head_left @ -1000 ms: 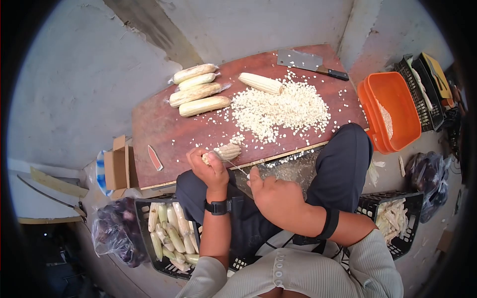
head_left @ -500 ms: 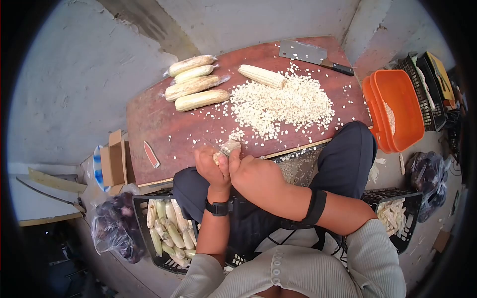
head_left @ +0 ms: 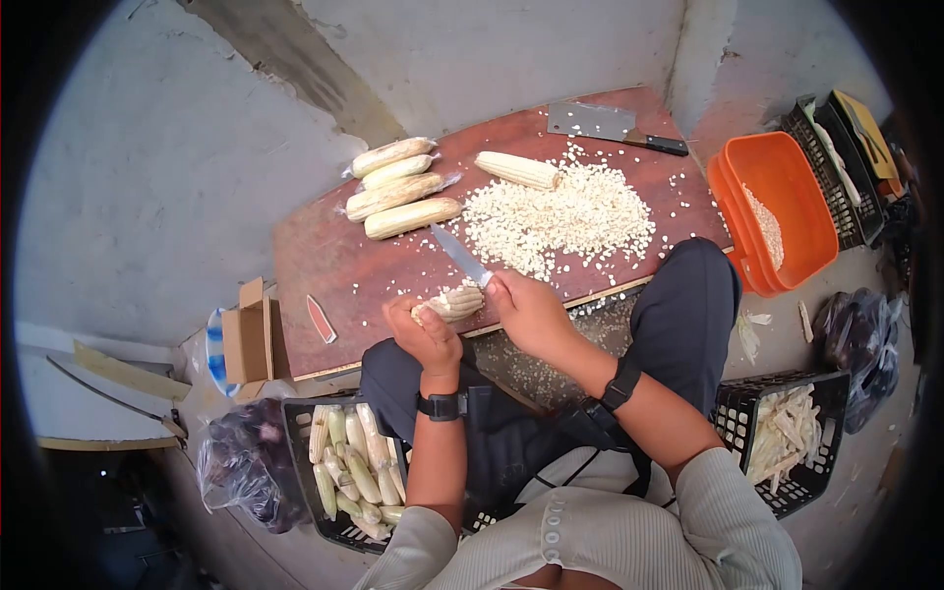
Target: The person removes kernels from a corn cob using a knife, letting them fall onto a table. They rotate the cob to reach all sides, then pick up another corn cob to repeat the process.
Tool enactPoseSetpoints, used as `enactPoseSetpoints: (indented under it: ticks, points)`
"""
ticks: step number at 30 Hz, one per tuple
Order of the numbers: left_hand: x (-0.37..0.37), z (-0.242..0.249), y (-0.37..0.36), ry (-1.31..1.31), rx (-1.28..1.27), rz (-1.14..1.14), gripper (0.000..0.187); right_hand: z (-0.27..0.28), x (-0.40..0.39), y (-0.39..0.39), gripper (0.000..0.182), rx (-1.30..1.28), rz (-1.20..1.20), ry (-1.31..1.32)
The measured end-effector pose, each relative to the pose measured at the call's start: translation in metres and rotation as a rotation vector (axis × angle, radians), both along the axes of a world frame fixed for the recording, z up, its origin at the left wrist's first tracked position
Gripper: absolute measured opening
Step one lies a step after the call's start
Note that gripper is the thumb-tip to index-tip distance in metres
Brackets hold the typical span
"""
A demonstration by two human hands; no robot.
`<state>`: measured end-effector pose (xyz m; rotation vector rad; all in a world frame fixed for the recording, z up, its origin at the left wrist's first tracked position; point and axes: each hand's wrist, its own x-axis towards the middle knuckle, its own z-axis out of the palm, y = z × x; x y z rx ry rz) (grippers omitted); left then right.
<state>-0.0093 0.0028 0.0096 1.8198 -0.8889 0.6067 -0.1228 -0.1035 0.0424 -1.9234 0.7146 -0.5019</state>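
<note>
My left hand [head_left: 424,332] is wrapped round a partly stripped corn cob [head_left: 454,304] at the table's front edge. Just right of it, my right hand [head_left: 528,312] grips a small knife [head_left: 458,252], its blade pointing up and left over the table. A pile of loose kernels [head_left: 560,218] lies beyond the knife, with a whole cob [head_left: 516,170] at its upper left edge. Several wrapped cobs [head_left: 398,184] lie side by side to the left.
A cleaver [head_left: 600,121] lies at the back of the red table [head_left: 329,251]. An orange bin [head_left: 787,177] holding kernels stands right. Crates of corn [head_left: 359,462] and husks or cobs [head_left: 784,433] flank my legs. A red-and-white blade-shaped item [head_left: 321,320] lies at front left.
My right hand has moved right, away from my left hand, and the knife blade is now in plain view. More of the held cob shows. The camera view has shifted slightly.
</note>
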Motion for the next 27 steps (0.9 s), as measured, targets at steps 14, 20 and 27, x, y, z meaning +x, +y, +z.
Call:
enactPoseSetpoints:
  ticks: [14, 20, 27]
  points:
    - [0.008, -0.001, 0.008, 0.126, -0.025, 0.067, 0.039, 0.038, -0.056, 0.036, 0.032, -0.741, 0.194, 0.073]
    - [0.009, 0.000, 0.002, 0.146, -0.062, 0.098, 0.038, 0.035, -0.058, 0.031, 0.033, -0.769, 0.217, 0.130]
    - [0.008, 0.003, 0.001, 0.080, 0.015, 0.076, 0.034, 0.049, -0.047, 0.032, 0.035, -0.809, 0.283, 0.235]
